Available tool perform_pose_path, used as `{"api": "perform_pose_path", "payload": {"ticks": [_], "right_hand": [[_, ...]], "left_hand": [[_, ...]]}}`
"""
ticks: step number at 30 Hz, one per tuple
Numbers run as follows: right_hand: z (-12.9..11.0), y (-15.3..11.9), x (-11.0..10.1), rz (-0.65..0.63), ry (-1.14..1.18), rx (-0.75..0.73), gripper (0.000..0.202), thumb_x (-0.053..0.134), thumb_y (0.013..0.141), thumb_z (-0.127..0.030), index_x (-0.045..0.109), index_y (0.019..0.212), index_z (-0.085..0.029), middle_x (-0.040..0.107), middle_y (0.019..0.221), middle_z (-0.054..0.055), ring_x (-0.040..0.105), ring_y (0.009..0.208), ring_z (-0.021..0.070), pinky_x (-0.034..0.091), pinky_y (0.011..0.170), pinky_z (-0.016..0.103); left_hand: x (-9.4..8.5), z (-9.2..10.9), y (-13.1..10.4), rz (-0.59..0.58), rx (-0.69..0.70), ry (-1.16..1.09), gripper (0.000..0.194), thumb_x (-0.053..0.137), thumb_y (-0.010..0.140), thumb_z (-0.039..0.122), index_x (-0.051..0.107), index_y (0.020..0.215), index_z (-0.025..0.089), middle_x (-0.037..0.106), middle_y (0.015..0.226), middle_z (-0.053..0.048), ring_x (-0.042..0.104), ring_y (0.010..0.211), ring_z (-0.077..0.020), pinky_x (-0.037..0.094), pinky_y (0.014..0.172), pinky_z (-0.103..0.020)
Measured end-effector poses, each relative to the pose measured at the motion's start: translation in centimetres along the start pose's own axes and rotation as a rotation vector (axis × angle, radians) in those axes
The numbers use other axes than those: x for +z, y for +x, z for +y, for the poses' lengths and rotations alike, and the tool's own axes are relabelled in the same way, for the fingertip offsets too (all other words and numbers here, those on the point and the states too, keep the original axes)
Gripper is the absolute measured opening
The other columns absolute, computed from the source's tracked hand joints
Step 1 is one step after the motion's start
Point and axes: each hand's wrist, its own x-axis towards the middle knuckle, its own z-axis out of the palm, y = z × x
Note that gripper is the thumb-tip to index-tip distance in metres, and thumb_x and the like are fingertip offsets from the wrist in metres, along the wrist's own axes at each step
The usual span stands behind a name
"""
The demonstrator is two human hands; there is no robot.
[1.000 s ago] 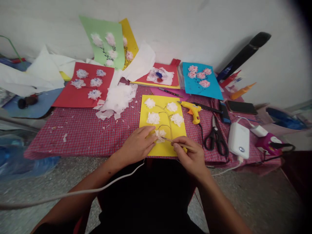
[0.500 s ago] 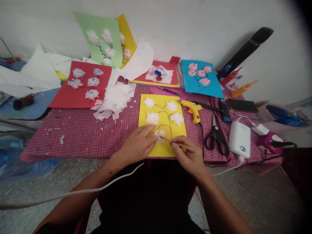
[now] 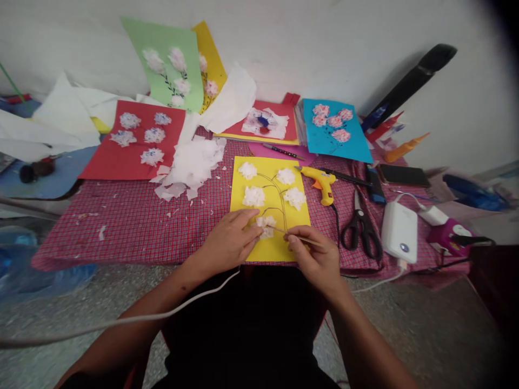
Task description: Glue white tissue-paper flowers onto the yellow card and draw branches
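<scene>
A yellow sheet [image 3: 298,243] lies at the table's front edge, with several white tissue flowers and drawn dark stems on it. My right hand [image 3: 314,254] pinches a thin stick [image 3: 302,238], whose tip reaches the lowest white flower [image 3: 266,226]. Resting over the sheet's lower left part, my left hand [image 3: 231,237] has its fingertips at the left side of that same flower. Its fingers are slightly apart and nothing shows in them.
Right of the sheet are a yellow glue gun [image 3: 324,186], black scissors [image 3: 360,229] and a white power bank [image 3: 399,232]. Tissue pieces [image 3: 194,162] are piled to the left. Behind stand a red sheet [image 3: 105,156], a green sheet [image 3: 138,40] and a blue sheet [image 3: 357,143] with flowers.
The stick in my right hand has shifted slightly and lies at a marginally different angle. My left hand has hardly moved.
</scene>
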Motion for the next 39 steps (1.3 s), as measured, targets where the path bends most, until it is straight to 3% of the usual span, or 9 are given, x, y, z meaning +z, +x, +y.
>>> {"api": "perform_pose_path", "payload": {"ticks": [39], "right_hand": [[-0.56, 0.05, 0.01, -0.015, -0.009, 0.009, 0.009, 0.065, 0.097, -0.027, 0.074, 0.098, -0.023, 0.075, 0.085, 0.003, 0.071, 0.075, 0.0178, 0.056, 0.067, 0.029]], "left_hand": [[0.41, -0.23, -0.12, 0.062, 0.012, 0.011, 0.021, 0.055, 0.101, 0.021, 0.072, 0.112, 0.016, 0.06, 0.141, -0.016, 0.06, 0.127, -0.0295, 0.054, 0.106, -0.05]]}}
